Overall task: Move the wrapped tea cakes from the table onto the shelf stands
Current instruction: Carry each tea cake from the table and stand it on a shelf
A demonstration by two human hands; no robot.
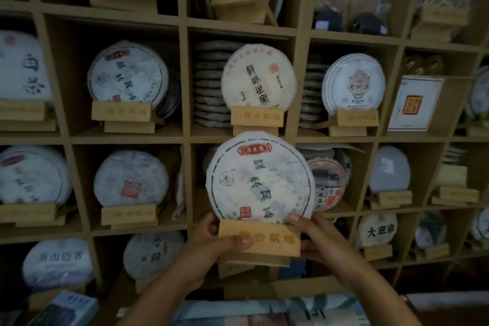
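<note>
centre-bottom of frame: left hand (211, 241) & right hand (313, 235) gripped the wooden stand (260, 239) w/ the wrapped tea cake (260, 180) upright in it, thumbs in front, prob. to steady both. shelf (185, 137) cubby just behind.

Dim, soft light here; the wrapped tea cake (260, 180) reads sharpest, while shelves (182, 137) around it blur, darken and bow outward.

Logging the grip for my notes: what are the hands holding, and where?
Both hands hold a wooden stand carrying a wrapped tea cake: left hand at its left end, right hand at its right end.
</note>
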